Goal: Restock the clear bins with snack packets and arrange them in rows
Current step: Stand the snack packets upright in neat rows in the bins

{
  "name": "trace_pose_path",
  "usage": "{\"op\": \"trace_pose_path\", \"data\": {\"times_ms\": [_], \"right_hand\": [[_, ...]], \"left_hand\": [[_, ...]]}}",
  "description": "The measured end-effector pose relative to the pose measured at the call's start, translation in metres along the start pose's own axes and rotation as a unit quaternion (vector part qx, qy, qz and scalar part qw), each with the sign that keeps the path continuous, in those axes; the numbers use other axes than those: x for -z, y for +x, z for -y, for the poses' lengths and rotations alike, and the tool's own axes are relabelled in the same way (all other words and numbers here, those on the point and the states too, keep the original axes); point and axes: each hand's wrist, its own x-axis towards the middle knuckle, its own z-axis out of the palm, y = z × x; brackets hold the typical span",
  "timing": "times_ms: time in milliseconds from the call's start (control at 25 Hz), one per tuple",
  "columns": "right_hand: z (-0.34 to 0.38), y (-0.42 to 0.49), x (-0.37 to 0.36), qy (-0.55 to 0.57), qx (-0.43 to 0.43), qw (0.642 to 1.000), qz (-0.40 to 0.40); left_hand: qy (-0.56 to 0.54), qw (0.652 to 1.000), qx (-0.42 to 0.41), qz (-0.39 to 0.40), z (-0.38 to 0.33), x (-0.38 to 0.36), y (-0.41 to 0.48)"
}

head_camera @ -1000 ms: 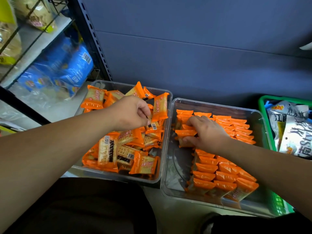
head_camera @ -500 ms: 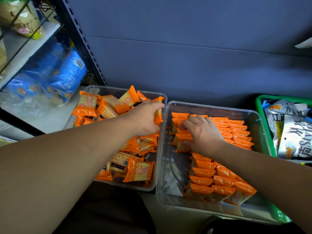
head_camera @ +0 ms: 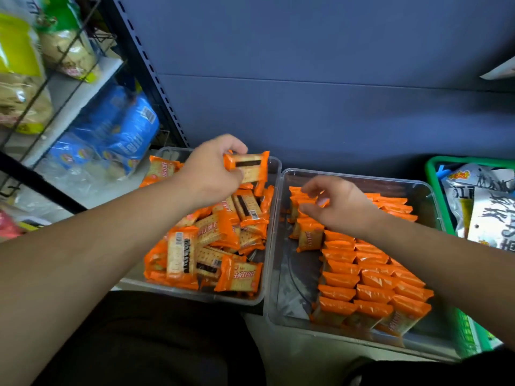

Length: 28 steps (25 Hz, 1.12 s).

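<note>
- One orange packet (head_camera: 246, 167) with a cracker showing, up in the air over the back right corner of the left bin (head_camera: 268, 246).
- Left hand (head_camera: 211, 171) clamped on the left end of that packet, fingers on top and thumb below.
- Under it, in the left bin, a messy pile (head_camera: 211, 246) of the same packets, lying every which way.
- Right bin (head_camera: 362, 178) just beside the left bin, both clear.
- Inside the right bin, neat rows (head_camera: 370, 280) of packets standing on edge, from front to back along the right side.
- A few more packets at the back left, and bare floor down the left side.
- Right hand (head_camera: 337, 204) over those back left packets, fingers bent; no telling whether pinching one or holding nothing.
- Green basket (head_camera: 430, 174) at the far right, with silver bags (head_camera: 485, 213) inside.
- Rack (head_camera: 145, 65) at the left, with blue bags (head_camera: 122, 129) low down.
- Dark blue wall (head_camera: 306, 79) behind the bins.
</note>
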Motion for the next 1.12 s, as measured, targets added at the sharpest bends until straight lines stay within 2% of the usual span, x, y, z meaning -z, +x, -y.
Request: {"op": "trace_pose_path", "data": {"times_ms": [80,160,240,280,400,480,560,600,680,800,1000,1120], "right_hand": [[0.036,-0.003,0.008,0.205,-0.052,0.977,0.027],[0.071,-0.008,0.012,0.365,-0.064,0.924,0.09],[0.099,-0.013,0.01,0.458,-0.051,0.88,0.113],[0.111,-0.015,0.009,0.474,-0.047,0.873,0.108],[0.126,-0.019,0.005,0.436,-0.05,0.896,0.068],[0.125,-0.021,0.002,0.38,-0.069,0.921,0.04],[0.124,-0.026,-0.001,0.345,-0.101,0.933,0.008],[0.124,-0.03,-0.003,0.346,-0.114,0.931,0.003],[0.126,-0.041,-0.004,0.374,-0.136,0.917,0.022],[0.127,-0.051,0.002,0.398,-0.165,0.901,0.053],[0.124,-0.042,0.003,0.362,-0.165,0.917,-0.02],[0.121,-0.036,0.008,0.335,-0.139,0.931,-0.044]], "left_hand": [[-0.133,0.989,0.07,-0.004,-0.003,0.02,-0.019],[-0.191,0.976,0.105,0.003,-0.008,0.034,-0.039],[-0.251,0.961,0.112,0.021,-0.012,0.042,-0.06],[-0.259,0.96,0.106,0.027,-0.011,0.044,-0.069],[-0.15,0.985,0.081,0.018,0.002,0.045,-0.08],[0.059,0.997,0.045,0.031,0.019,0.045,-0.074],[0.296,0.95,0.013,0.097,0.035,0.048,-0.067],[0.351,0.926,0.015,0.137,0.042,0.049,-0.066],[0.351,0.916,0.03,0.191,0.051,0.052,-0.061],[0.345,0.923,-0.031,0.166,0.055,0.042,-0.051],[0.428,0.885,-0.068,0.171,0.042,0.012,-0.041],[0.356,0.925,-0.053,0.12,0.031,0.017,-0.035]]}}
